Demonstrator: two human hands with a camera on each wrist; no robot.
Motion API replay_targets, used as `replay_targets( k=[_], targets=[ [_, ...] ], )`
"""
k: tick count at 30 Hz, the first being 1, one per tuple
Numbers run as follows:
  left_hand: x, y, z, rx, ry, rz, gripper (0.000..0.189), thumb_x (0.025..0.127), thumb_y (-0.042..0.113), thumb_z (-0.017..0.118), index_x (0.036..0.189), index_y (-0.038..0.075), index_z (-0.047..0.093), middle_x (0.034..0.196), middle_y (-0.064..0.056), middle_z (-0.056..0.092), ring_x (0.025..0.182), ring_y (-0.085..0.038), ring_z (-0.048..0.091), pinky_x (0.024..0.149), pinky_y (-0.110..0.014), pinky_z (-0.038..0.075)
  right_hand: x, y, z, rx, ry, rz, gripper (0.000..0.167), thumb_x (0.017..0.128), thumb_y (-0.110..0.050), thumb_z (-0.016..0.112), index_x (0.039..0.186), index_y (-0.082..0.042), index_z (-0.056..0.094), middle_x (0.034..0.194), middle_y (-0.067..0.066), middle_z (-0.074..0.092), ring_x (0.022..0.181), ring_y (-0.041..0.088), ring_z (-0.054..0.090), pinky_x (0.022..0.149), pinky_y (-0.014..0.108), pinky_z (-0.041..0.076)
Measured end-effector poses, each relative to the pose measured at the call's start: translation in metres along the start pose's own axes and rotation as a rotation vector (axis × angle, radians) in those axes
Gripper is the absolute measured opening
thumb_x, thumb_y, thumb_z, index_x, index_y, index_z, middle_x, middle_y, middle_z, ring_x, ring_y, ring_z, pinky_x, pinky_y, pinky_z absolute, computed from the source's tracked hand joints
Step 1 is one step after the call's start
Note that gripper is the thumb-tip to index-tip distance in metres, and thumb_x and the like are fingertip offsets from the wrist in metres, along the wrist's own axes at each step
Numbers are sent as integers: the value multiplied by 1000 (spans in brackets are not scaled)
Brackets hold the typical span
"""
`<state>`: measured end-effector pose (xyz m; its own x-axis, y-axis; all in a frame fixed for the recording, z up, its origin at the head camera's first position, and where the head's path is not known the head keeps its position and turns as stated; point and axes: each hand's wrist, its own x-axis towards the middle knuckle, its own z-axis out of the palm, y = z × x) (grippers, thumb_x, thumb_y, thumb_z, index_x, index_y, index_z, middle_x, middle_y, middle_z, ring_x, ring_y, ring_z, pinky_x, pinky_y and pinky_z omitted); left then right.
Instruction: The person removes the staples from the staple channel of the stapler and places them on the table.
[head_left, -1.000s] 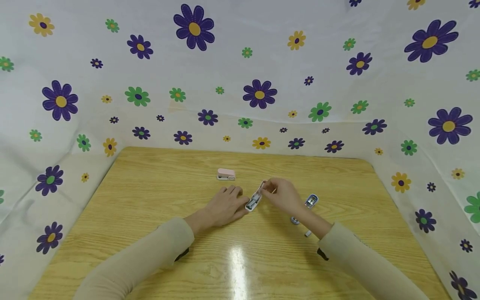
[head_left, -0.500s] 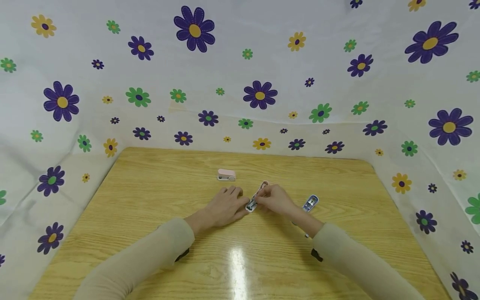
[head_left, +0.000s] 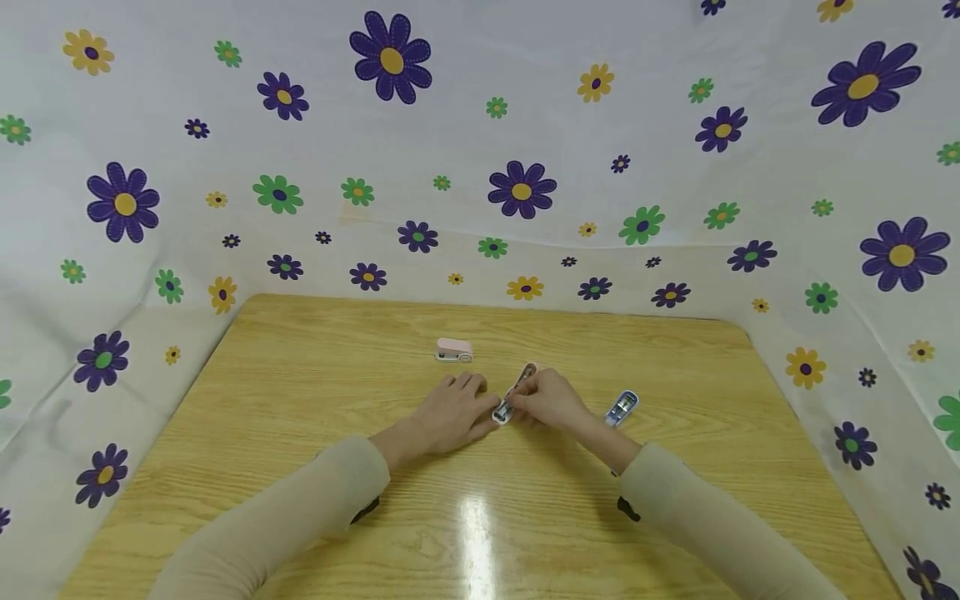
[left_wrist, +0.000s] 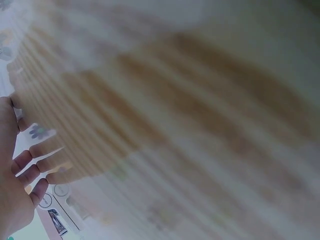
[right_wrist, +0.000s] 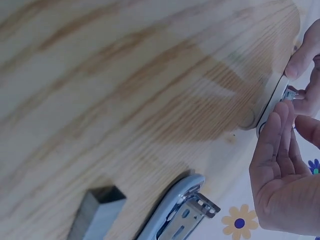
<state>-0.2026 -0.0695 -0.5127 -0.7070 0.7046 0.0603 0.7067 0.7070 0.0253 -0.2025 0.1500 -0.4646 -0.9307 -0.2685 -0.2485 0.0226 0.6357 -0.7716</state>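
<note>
My left hand [head_left: 453, 408] lies on the table, its thumb and forefinger gripping the near end of an opened pale stapler [head_left: 504, 413]. My right hand [head_left: 553, 400] reaches in from the other side, fingertips and thumb at the stapler's metal staple channel. Those fingertips cover part of the channel, so I cannot tell whether they pinch something in it. Seen from the right wrist, both hands meet at this stapler [right_wrist: 272, 102]. A blue stapler [head_left: 622, 407], also opened, lies beside my right forearm.
Farther back stands a closed pink stapler [head_left: 453, 350], its round emblem showing in the left wrist view. A grey metal staple strip [right_wrist: 97, 215] lies near the blue stapler [right_wrist: 175, 210], mostly hidden by my forearm in the head view. Flower-patterned cloth [head_left: 420, 150] borders the wooden table.
My right hand has slid along the opened stapler from its far part toward its near end, and then stays almost still. My left hand keeps its place.
</note>
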Motion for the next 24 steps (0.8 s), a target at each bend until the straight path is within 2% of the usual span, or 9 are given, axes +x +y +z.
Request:
replay_targets(
  k=[10, 17, 24],
  targets=[
    [-1, -1, 2, -8, -1, -2, 38, 109, 56, 46, 133, 28, 60, 139, -8, 58, 124, -26, 57, 99, -43, 51, 0, -1, 4, 44, 15, 43, 20, 98, -16, 74, 105, 2, 80, 86, 14, 80, 63, 14, 73, 57, 27, 59],
    [-1, -1, 1, -21, 2, -5, 37, 110, 55, 46, 130, 28, 60, 139, -8, 58, 124, -26, 57, 100, -44, 51, 0, -1, 4, 77, 8, 44, 18, 96, -15, 75, 99, 3, 78, 86, 14, 79, 61, 11, 70, 57, 27, 58],
    [-3, 1, -2, -23, 7, 1, 37, 110, 55, 46, 129, 27, 61, 138, -8, 58, 124, -27, 57, 99, -43, 51, -1, -4, 3, 92, -29, 48, 19, 99, -14, 71, 99, 4, 77, 87, 13, 79, 63, 10, 70, 58, 26, 57]
  ],
)
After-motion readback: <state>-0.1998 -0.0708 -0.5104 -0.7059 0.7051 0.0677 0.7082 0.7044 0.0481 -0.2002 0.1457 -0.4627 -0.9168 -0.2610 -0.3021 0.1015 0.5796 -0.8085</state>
